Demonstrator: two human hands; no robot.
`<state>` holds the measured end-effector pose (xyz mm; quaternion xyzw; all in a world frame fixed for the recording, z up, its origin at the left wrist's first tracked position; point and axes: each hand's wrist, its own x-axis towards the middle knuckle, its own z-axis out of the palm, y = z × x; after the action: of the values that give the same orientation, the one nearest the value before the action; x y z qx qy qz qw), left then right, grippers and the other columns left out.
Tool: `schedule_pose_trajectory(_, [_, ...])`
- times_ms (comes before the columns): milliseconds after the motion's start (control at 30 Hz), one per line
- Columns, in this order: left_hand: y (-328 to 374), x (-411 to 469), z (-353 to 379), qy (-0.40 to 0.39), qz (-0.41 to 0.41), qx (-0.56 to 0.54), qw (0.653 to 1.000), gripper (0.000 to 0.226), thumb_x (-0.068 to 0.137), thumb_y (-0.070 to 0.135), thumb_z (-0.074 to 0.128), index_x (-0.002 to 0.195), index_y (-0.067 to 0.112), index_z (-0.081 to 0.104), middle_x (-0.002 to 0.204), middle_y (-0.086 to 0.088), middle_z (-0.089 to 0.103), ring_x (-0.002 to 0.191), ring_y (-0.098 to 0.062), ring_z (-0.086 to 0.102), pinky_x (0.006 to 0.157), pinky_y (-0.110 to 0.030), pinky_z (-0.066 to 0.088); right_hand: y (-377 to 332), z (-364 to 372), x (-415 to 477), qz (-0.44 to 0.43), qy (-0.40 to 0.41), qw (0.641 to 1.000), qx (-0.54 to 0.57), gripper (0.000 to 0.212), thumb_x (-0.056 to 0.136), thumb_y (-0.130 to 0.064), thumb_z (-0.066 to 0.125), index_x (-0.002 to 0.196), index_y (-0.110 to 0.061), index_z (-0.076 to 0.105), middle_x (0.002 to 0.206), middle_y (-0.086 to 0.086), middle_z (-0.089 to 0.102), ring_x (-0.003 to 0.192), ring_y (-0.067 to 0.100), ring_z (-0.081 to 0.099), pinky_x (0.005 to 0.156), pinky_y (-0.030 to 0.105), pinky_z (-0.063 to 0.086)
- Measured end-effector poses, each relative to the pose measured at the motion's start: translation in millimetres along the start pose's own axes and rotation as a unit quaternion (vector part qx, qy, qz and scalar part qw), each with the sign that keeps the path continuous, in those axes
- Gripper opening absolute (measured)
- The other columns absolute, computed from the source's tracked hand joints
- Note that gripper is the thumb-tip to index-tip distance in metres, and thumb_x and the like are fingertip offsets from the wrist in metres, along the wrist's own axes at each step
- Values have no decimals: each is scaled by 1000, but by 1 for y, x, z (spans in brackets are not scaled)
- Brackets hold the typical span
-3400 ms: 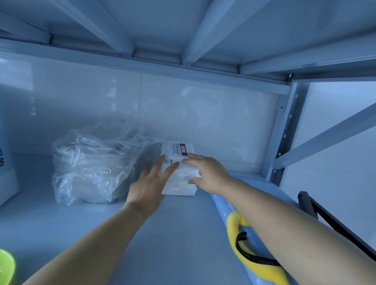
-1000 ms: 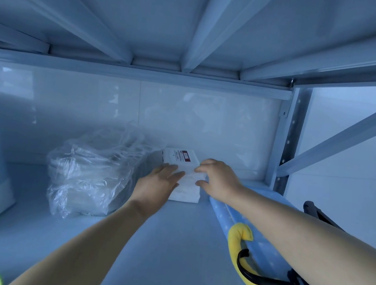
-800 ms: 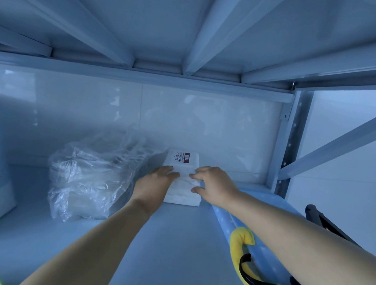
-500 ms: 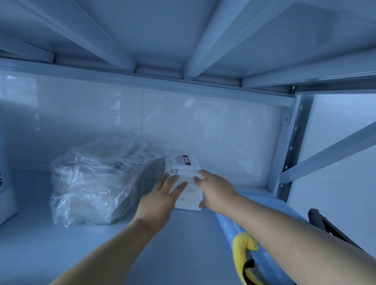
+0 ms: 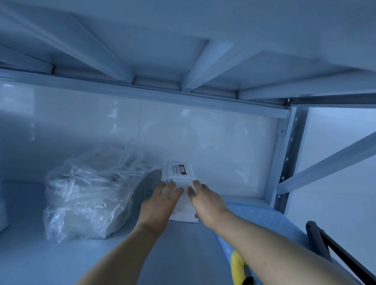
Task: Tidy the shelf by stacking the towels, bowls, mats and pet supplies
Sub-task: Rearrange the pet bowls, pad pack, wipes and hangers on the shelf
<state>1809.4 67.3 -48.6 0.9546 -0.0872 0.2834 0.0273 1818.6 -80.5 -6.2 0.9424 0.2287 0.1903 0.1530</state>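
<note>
Head view: the white pack (image 5: 178,176) stands on the shelf (image 5: 164,267) near the back wall, between the plastic-wrapped bundle (image 5: 92,194) and the blue mat (image 5: 265,219). Both hands are on it, close together. The left hand (image 5: 161,202) lies with fairly straight fingers pressed against the pack's front left. The right hand (image 5: 206,205) takes the right side, fingers curled over the upper edge and thumb lower down. Whether the left thumb wraps round the pack is hidden, so it probably only steadies.

The pack looks light and soft (a film-wrapped block with a printed label on top), likely to give under a squeeze and to be slick on its wrapper. It would handle best held by its two opposite sides, palms flat, rather than pinched at a corner. The bundle beside it is loose and crinkly, and could snag.
</note>
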Motion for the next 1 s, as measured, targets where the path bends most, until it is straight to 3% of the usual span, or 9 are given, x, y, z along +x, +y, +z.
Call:
schedule_pose_trajectory(200, [-2, -1, -4, -7, 22, 5, 1000, 58, 84, -1, 56, 130, 25, 32, 151, 0, 12, 139, -21, 14, 66, -30, 53, 2, -7, -3, -5, 7, 1000, 28, 38, 81, 1, 62, 117, 1, 49, 122, 18, 41, 104, 35, 50, 71, 39, 43])
schedule_pose_trajectory(367, [-5, 3, -14, -37, 30, -15, 999, 54, 84, 0, 57, 128, 20, 33, 152, 1, 20, 141, -18, 15, 81, -31, 51, 1, -13, -4, -5, 4, 998, 56, 28, 83, 1, 60, 110, 3, 55, 117, 19, 45, 96, 36, 57, 64, 35, 36])
schedule_pose_trajectory(467, [-9, 3, -26, -64, 55, -8, 996, 59, 84, 1, 56, 133, 23, 31, 152, 2, 17, 140, -17, 16, 81, -33, 50, 2, -17, -3, 13, -4, 997, 80, 32, 85, -16, 64, 113, -2, 58, 117, 14, 46, 97, 35, 58, 69, 34, 41])
schedule_pose_trajectory(533, [-9, 5, -38, -76, 55, 16, 995, 68, 84, 2, 55, 139, 27, 25, 152, 3, 16, 139, -18, 19, 84, -36, 51, 4, -22, -5, 27, 7, 994, 110, 39, 87, -29, 62, 120, -10, 57, 121, 10, 48, 106, 31, 55, 80, 35, 46])
schedule_pose_trajectory(700, [-6, 6, -80, -31, 54, 15, 998, 62, 84, 11, 54, 137, 30, 29, 139, 8, 32, 130, -15, 30, 83, -35, 46, 6, -40, -14, 48, 64, 973, 216, 48, 89, -32, 55, 135, -22, 46, 137, 1, 44, 125, 21, 44, 98, 35, 42])
schedule_pose_trajectory(1000, [-50, -30, -145, 70, 86, -74, 991, 36, 89, 34, 51, 124, 30, 48, 127, 11, 48, 114, -14, 48, 85, -29, 43, -34, -89, -23, 8, 159, 914, 374, 36, 85, -20, 59, 120, -18, 61, 124, 1, 61, 115, 18, 55, 95, 27, 43])
